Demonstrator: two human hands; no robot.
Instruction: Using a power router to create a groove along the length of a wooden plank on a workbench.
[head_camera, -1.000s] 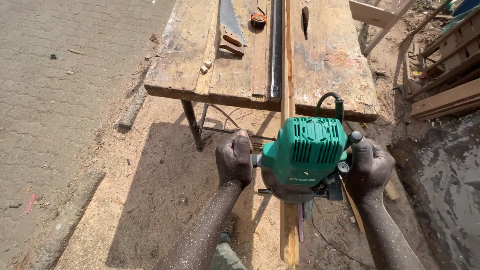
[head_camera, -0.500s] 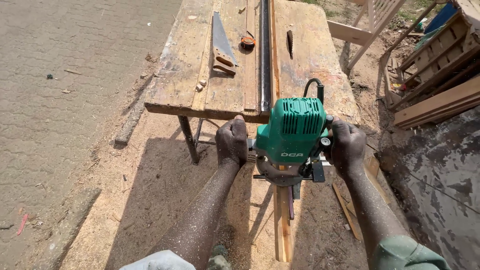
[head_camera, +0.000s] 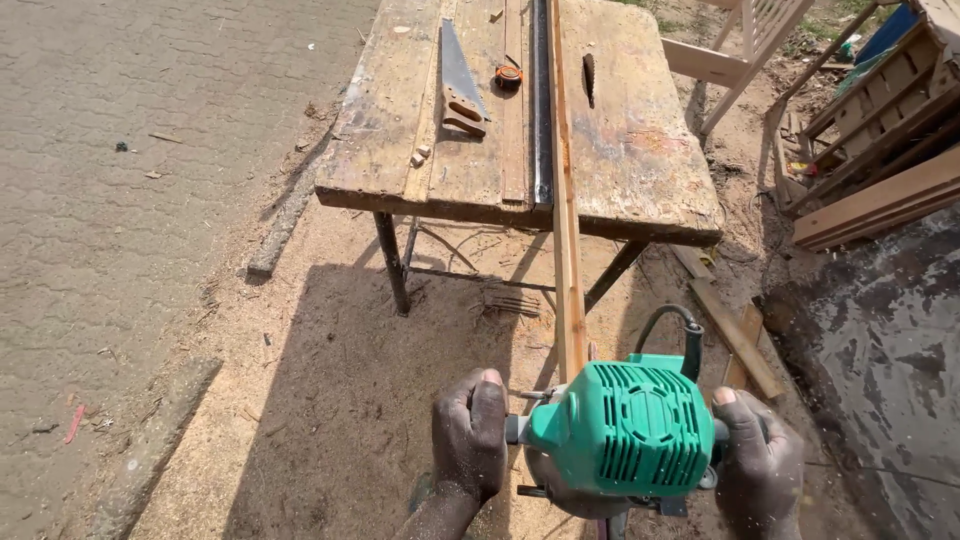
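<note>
A green router (head_camera: 622, 440) with a vented top sits upright on a long wooden strip (head_camera: 566, 220).

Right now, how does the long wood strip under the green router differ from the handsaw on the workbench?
The long wood strip is pale, thin and overhangs the workbench edge toward the green router; the handsaw is short, grey-bladed with a wooden handle, and lies wholly on top. Both rest lengthwise on the bench.
</note>
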